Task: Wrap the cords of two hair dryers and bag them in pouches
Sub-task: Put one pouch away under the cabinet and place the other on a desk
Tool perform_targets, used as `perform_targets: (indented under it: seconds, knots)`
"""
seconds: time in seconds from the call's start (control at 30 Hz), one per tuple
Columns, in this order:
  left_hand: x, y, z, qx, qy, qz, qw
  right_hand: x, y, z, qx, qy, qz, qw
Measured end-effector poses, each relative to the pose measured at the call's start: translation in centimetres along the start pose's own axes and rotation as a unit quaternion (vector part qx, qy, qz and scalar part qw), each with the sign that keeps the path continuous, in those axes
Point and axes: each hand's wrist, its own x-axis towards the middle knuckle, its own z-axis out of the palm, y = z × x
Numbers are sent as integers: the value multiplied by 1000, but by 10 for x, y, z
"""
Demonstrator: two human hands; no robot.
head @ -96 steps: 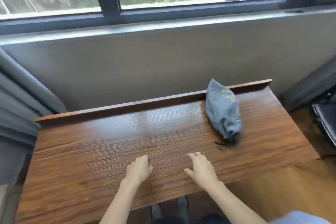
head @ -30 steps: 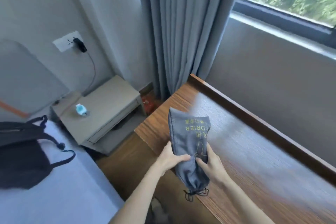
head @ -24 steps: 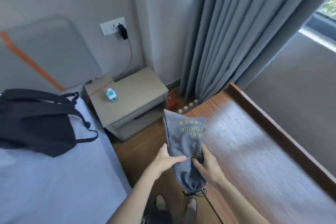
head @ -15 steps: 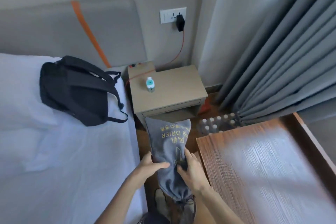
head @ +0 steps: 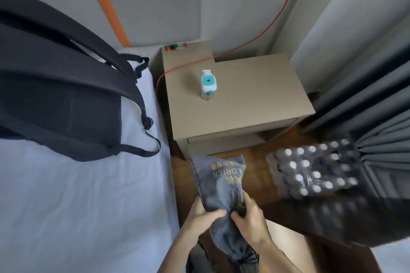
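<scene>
A filled grey drawstring pouch (head: 221, 184) with yellow lettering hangs in the air between the bed and the nightstand. My left hand (head: 203, 215) grips its left side and my right hand (head: 250, 219) grips its right side, just above the tied drawstring end (head: 240, 258), which points down toward me. What lies inside the pouch is hidden. No hair dryer or cord shows.
A beige nightstand (head: 244, 106) carries a small white and teal bottle (head: 208, 84) and a red cable (head: 261, 35). A black backpack (head: 62, 99) lies on the white bed (head: 77, 206). A shrink-wrapped pack of bottles (head: 310, 173) sits on the floor by the grey curtain (head: 377, 106).
I picked the pouch up from the wooden desk with both hands and turned left with it. The desk has left the view; the bed and nightstand now fill it.
</scene>
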Motion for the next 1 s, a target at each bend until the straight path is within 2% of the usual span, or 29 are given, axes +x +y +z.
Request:
perform_targets:
  seconds: [0.17, 0.53, 0.87, 1.0]
  knots:
    - [114, -32, 0, -13, -3, 10, 1000, 98, 56, 36, -16, 1, 8, 1000]
    - [320, -56, -13, -50, 94, 46, 993, 295, 113, 91, 7, 4, -35, 999]
    - [426, -45, -32, 13, 185, 107, 977, 392, 114, 127, -13, -3, -83, 996]
    - [451, -35, -41, 45, 194, 124, 972, 428, 112, 132, -30, -21, -106, 994]
